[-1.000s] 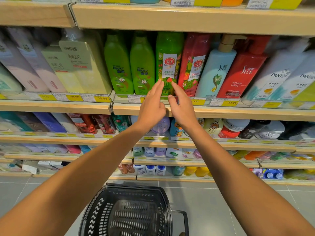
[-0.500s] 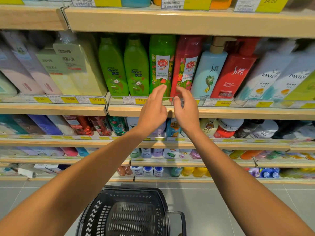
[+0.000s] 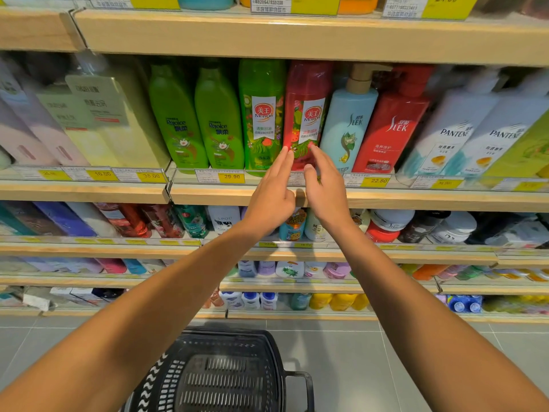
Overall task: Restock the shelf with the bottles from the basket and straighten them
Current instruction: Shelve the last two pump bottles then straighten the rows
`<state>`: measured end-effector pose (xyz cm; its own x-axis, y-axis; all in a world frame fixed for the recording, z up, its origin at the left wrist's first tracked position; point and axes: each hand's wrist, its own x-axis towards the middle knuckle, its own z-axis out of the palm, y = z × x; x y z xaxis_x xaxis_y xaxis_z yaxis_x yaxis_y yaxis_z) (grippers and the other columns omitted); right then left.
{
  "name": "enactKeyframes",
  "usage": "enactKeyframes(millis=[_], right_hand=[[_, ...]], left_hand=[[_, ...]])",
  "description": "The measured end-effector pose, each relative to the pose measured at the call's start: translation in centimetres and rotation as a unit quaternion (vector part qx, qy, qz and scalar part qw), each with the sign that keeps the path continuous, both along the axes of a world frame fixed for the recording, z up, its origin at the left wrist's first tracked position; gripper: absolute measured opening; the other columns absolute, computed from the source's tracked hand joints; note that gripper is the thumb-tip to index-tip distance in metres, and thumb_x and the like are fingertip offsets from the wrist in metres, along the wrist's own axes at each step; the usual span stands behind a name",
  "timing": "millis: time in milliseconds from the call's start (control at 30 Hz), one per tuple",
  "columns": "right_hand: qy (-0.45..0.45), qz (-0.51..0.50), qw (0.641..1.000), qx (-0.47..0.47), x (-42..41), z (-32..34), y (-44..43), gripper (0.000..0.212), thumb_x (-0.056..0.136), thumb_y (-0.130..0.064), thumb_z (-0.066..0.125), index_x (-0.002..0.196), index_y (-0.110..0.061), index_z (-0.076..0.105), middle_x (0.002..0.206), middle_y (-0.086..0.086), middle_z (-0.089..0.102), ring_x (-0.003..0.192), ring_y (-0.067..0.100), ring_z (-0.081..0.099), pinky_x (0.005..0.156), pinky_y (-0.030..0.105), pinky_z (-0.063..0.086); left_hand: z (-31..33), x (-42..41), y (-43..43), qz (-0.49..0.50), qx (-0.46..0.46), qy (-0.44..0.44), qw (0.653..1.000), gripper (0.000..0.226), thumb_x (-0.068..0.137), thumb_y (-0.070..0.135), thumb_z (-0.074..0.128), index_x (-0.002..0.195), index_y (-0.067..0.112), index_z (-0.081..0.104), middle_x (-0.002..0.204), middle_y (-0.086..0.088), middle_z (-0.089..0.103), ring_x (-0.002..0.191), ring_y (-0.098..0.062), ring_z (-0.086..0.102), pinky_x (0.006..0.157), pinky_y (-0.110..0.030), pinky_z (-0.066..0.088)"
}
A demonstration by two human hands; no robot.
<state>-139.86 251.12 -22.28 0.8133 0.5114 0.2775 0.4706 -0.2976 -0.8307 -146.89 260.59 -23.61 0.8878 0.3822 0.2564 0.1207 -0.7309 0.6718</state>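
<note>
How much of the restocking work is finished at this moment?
Done: the visible part of the basket holds no bottles, and the shelf row looks full. In hand: left hand and right hand touch the red bottle with straight fingers, apparently straightening it. Left: probably only final straightening.

We stand in a shop aisle, wooden shelves (image 3: 297,37) in tiers before us, rows of shampoo bottles (image 3: 218,114) facing out, yellow price tags (image 3: 231,176) along the edges, black basket (image 3: 225,373) on tiled floor (image 3: 416,367).

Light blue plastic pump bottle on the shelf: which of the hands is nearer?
Right. The right hand sits just lower-left of the light blue plastic pump bottle; the left hand is farther left again.
</note>
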Motion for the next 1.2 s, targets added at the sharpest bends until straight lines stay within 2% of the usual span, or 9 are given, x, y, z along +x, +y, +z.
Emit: enactKeyframes(millis=[267, 433, 533, 600, 667, 733, 900, 1000, 1200], right_hand=[[-0.004, 0.0, 1.0, 0.001, 0.3, 0.1, 0.1, 0.056, 0.09, -0.034, 0.034, 0.144, -0.018, 0.039, 0.147, 0.0, 0.042, 0.134, 0.013, 0.039, 0.111, 0.04, 0.035], [-0.011, -0.003, 1.0, 0.004, 0.3, 0.4, 0.0, 0.054, 0.091, -0.033, 0.035, 0.142, -0.017, 0.042, 0.143, 0.0, 0.046, 0.129, 0.014, 0.044, 0.108, 0.04, 0.038], [-0.022, -0.007, 1.0, 0.008, 0.5, 0.9, -0.1, 0.047, 0.094, -0.027, 0.04, 0.139, -0.015, 0.044, 0.14, -0.001, 0.049, 0.124, 0.011, 0.046, 0.104, 0.029, 0.038], [-0.032, -0.02, 0.999, 0.013, 0.6, 1.5, -0.2, 0.043, 0.096, -0.022, 0.043, 0.137, -0.014, 0.046, 0.135, -0.001, 0.051, 0.114, 0.002, 0.045, 0.094, 0.018, 0.034], [-0.05, -0.036, 0.997, 0.038, 0.7, 2.4, -0.2, 0.041, 0.095, -0.02, 0.045, 0.134, -0.013, 0.048, 0.128, -0.001, 0.054, 0.104, 0.0, 0.046, 0.088, 0.019, 0.037], [-0.077, -0.05, 0.994, 0.066, 0.9, 3.4, -0.1, 0.04, 0.093, -0.019, 0.047, 0.132, -0.011, 0.049, 0.123, -0.001, 0.056, 0.097, 0.002, 0.049, 0.084, 0.022, 0.041], [-0.113, -0.062, 0.989, 0.071, 1.4, 5.6, 0.7, 0.044, 0.091, -0.021, 0.051, 0.134, -0.01, 0.044, 0.126, -0.001, 0.052, 0.088, 0.004, 0.054, 0.074, 0.018, 0.036], [-0.137, -0.062, 0.987, 0.049, 1.6, 6.0, 1.1, 0.046, 0.092, -0.023, 0.052, 0.135, -0.008, 0.043, 0.127, 0.002, 0.05, 0.086, 0.004, 0.055, 0.072, 0.018, 0.035], [-0.156, -0.075, 0.984, 0.031, 1.2, 6.6, 1.8, 0.049, 0.092, -0.025, 0.052, 0.137, -0.008, 0.04, 0.123, 0.007, 0.049, 0.082, 0.011, 0.058, 0.07, 0.031, 0.045]], left_hand=[[0.0, 0.2, -0.1, 0.015, -0.017, -0.007, 1.0, 0.074, 0.085, -0.003, 0.038, 0.152, 0.018, 0.015, 0.16, 0.01, 0.006, 0.145, -0.008, 0.015, 0.115, -0.035, 0.029], [0.2, 0.2, 0.2, 0.018, -0.015, -0.016, 1.0, 0.072, 0.085, -0.002, 0.039, 0.151, 0.018, 0.018, 0.16, 0.009, 0.011, 0.144, -0.008, 0.019, 0.114, -0.033, 0.03], [0.2, 0.3, 0.5, 0.016, -0.008, -0.024, 1.0, 0.071, 0.086, -0.001, 0.038, 0.151, 0.018, 0.019, 0.159, 0.008, 0.014, 0.142, -0.009, 0.024, 0.109, -0.037, 0.036], [0.3, 0.3, 0.7, 0.011, -0.007, -0.031, 0.999, 0.068, 0.087, 0.001, 0.039, 0.151, 0.017, 0.02, 0.159, 0.006, 0.016, 0.141, -0.011, 0.028, 0.105, -0.04, 0.041], [0.6, 0.3, 0.9, 0.011, -0.009, -0.037, 0.999, 0.064, 0.091, 0.004, 0.04, 0.15, 0.017, 0.022, 0.158, 0.006, 0.019, 0.14, -0.011, 0.03, 0.106, -0.038, 0.041], [1.3, 0.3, 0.9, 0.026, -0.015, -0.062, 0.998, 0.057, 0.094, 0.009, 0.042, 0.148, 0.015, 0.027, 0.154, 0.003, 0.027, 0.137, -0.011, 0.033, 0.109, -0.034, 0.037], [4.4, 0.4, 2.2, 0.118, 0.0, -0.174, 0.978, 0.043, 0.094, 0.018, 0.049, 0.135, 0.009, 0.042, 0.133, -0.004, 0.046, 0.122, -0.016, 0.046, 0.102, -0.031, 0.04], [6.4, 0.5, 4.0, 0.176, 0.038, -0.183, 0.967, 0.041, 0.091, 0.023, 0.053, 0.128, 0.006, 0.046, 0.127, -0.008, 0.049, 0.12, -0.023, 0.044, 0.098, -0.033, 0.038], [8.5, -0.5, 6.8, 0.231, 0.152, -0.131, 0.952, 0.039, 0.092, 0.034, 0.053, 0.112, 0.001, 0.05, 0.11, -0.015, 0.053, 0.114, -0.031, 0.041, 0.093, -0.039, 0.037]])
